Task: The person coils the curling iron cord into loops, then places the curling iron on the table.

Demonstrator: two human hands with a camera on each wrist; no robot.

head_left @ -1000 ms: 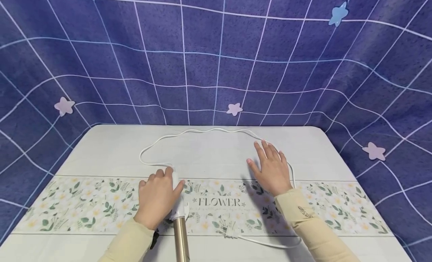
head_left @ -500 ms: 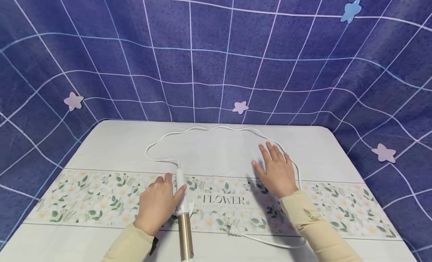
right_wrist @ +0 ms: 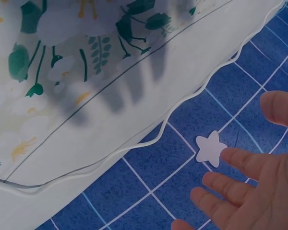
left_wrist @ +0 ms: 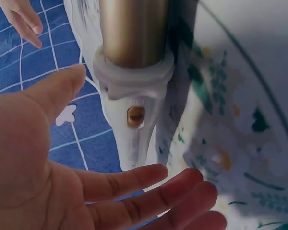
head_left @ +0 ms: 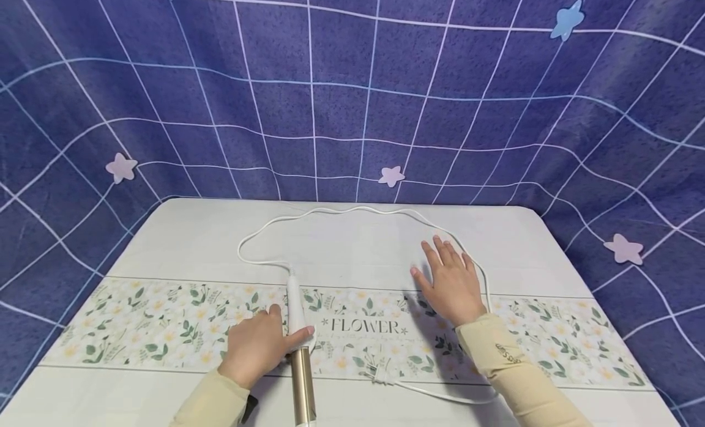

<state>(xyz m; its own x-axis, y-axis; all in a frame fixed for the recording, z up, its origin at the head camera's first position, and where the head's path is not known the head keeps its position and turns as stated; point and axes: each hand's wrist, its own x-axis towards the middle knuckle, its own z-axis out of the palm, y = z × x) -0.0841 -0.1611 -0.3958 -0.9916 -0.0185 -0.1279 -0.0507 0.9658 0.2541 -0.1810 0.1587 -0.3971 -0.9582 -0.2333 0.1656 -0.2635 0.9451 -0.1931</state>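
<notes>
while the left hand [head_left: 256, 347] rests loosely open against the curling iron [head_left: 300, 347], the right hand [head_left: 451, 283] lies flat, holding nothing

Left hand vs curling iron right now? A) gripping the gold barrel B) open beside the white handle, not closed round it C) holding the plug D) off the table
B: the left hand lies open, thumb by the curling iron handle, fingers straight in the left wrist view.

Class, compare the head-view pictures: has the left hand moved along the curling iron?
Yes. The left hand slid back toward the person, from the cord end of the curling iron to beside its gold barrel, level with the FLOWER lettering.
</notes>
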